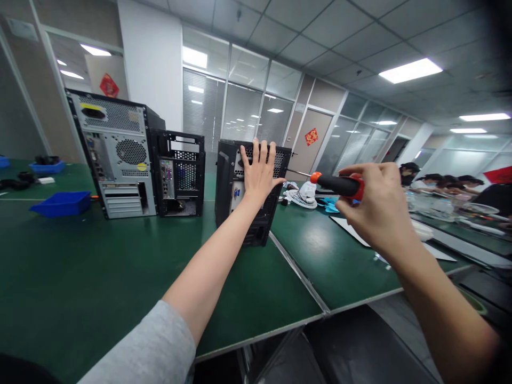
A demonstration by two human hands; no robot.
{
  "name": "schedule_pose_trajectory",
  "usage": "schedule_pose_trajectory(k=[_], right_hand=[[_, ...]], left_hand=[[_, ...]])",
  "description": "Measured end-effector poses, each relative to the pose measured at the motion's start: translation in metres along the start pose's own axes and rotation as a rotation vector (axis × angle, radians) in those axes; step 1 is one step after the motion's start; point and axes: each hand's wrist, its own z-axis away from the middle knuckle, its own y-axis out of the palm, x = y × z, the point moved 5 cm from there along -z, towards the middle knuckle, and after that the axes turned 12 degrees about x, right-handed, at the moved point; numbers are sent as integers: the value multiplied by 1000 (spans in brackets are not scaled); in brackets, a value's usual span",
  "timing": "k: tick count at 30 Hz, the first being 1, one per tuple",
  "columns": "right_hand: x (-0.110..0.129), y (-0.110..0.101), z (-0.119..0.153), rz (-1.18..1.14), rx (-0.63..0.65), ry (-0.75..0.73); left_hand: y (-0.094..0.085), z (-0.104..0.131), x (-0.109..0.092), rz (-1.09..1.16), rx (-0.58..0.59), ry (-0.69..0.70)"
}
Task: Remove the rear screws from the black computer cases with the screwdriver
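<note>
A black computer case (pixel 224 178) stands upright on the green table (pixel 168 261), its perforated back turned toward me. Against the upper part of that back lies my left hand (pixel 258 173), palm flat and fingers spread. My right hand (pixel 374 205) grips a screwdriver (pixel 338 184) with a black and red handle, held nearly level. Its thin shaft points left, and the tip is near the right edge of the case; whether it touches a screw is too small to tell.
Left of the case stand a black case frame (pixel 182 176) and a larger computer tower (pixel 128 154). A blue tray (pixel 62 204) lies further left. Cloths and white sheets are on the right. People sit at a far table.
</note>
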Motion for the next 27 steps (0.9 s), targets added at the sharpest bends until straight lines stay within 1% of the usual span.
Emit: schedule_pose_trajectory(k=[4,8,15,21,27], right_hand=[[1,0,1,34,10,-27],[4,0,3,42,37,-48],[7,-3,5,70,74,-39],[7,-5,5,112,51,-27],[5,-9,7,146,1,-3]], left_hand=[[0,0,0,4,10,-3],[0,0,0,5,-8,-2],[0,0,-1,15,-12,1],[0,0,0,11,-10,0],[0,0,0,13,5,-6]])
